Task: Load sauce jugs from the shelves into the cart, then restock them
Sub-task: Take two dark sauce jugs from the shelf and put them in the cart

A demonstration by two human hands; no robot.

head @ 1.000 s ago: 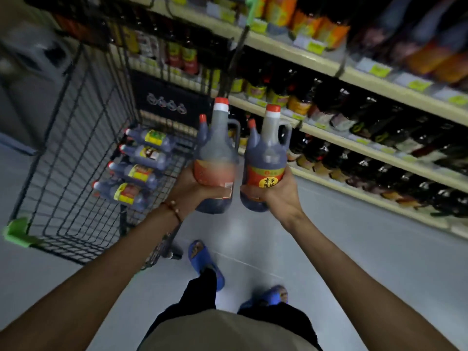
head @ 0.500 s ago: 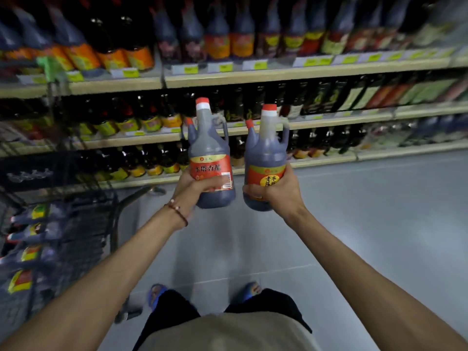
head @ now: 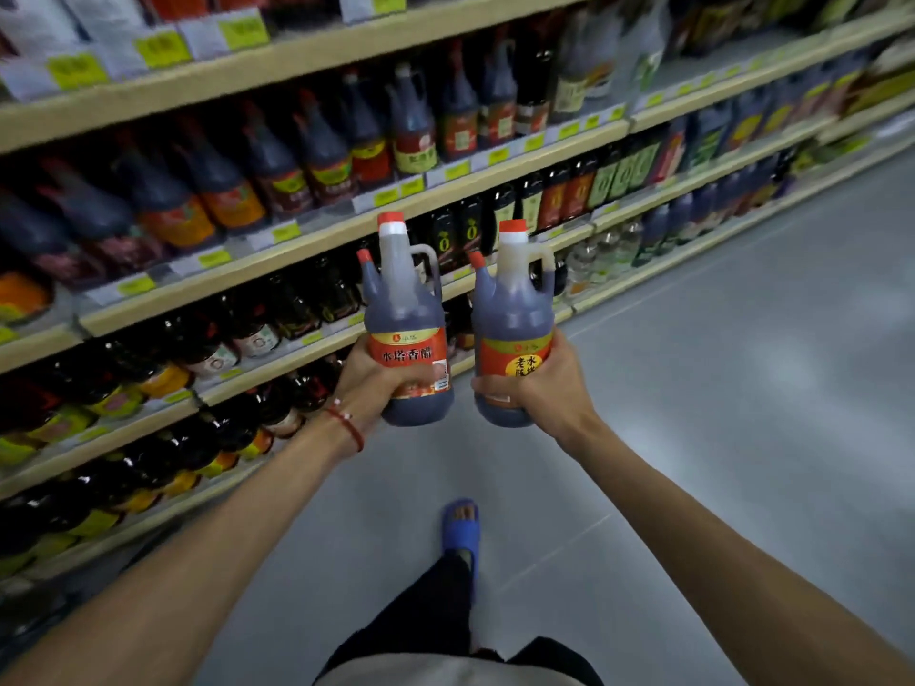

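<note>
I hold two dark sauce jugs upright side by side in front of the shelves. My left hand (head: pixel 369 383) grips the left jug (head: pixel 406 314) round its orange label; it has a red cap, a small side spout and a handle. My right hand (head: pixel 542 388) grips the right jug (head: pixel 512 314) low on its body, fingers wrapped over the label. The two jugs are close together, nearly touching. The cart is out of view.
Long cream shelves (head: pixel 307 235) packed with dark sauce bottles and jugs (head: pixel 317 156) run from the left to the far right. Grey aisle floor (head: pixel 718 388) stretches to the right. My foot in a blue slipper (head: pixel 460 532) is below.
The view has swung right, away from the cart, which has left the frame, and closer to the shelves. Both hands keep the same hold on the two jugs.
</note>
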